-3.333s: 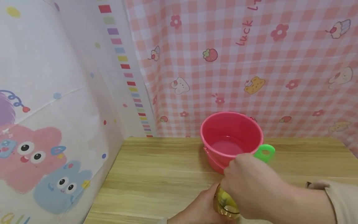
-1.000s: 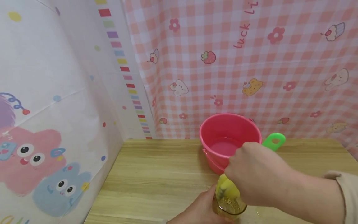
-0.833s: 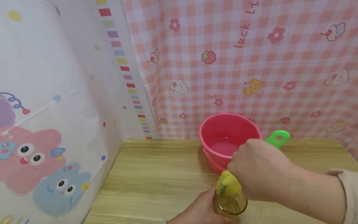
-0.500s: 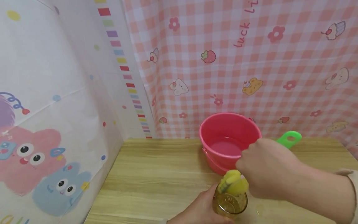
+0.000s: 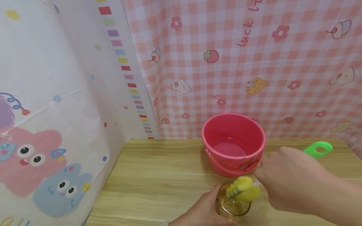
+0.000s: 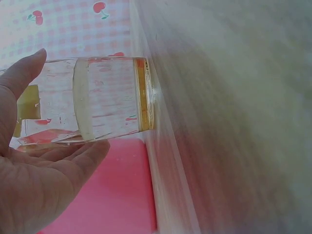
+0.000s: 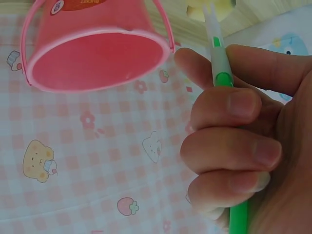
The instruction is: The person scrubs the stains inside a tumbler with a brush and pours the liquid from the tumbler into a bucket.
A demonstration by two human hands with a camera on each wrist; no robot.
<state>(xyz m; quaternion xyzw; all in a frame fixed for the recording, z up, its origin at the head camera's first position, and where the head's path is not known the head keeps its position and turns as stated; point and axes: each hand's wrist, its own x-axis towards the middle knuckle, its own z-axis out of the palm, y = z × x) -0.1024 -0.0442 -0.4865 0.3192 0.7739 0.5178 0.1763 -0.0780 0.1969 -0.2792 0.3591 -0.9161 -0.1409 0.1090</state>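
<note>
My left hand (image 5: 203, 208) grips an amber, see-through drinking glass (image 5: 233, 212) near the table's front edge. In the left wrist view, thumb and fingers wrap the upper part of the glass (image 6: 105, 97), whose base is at the table top. My right hand (image 5: 294, 179) holds a sponge cup brush, its fingers curled round the green-and-white handle (image 7: 223, 63) in the right wrist view. The brush's yellow sponge head (image 5: 246, 190) overlaps the glass's mouth in the head view, tilted toward the lower left. Its green handle end (image 5: 314, 152) sticks out behind the hand.
A pink bucket (image 5: 207, 153) stands just behind the glass, with a shiny surface at its bottom. The wooden table (image 5: 152, 175) meets a pink checked cloth (image 5: 195, 72) behind and a white patterned sheet (image 5: 85, 119) at left. Small wet marks (image 5: 260, 214) lie right of the glass.
The sponge head has come up out of the glass to its rim. My right hand has moved right with the brush, its handle tilting lower. The left hand and glass stay in place.
</note>
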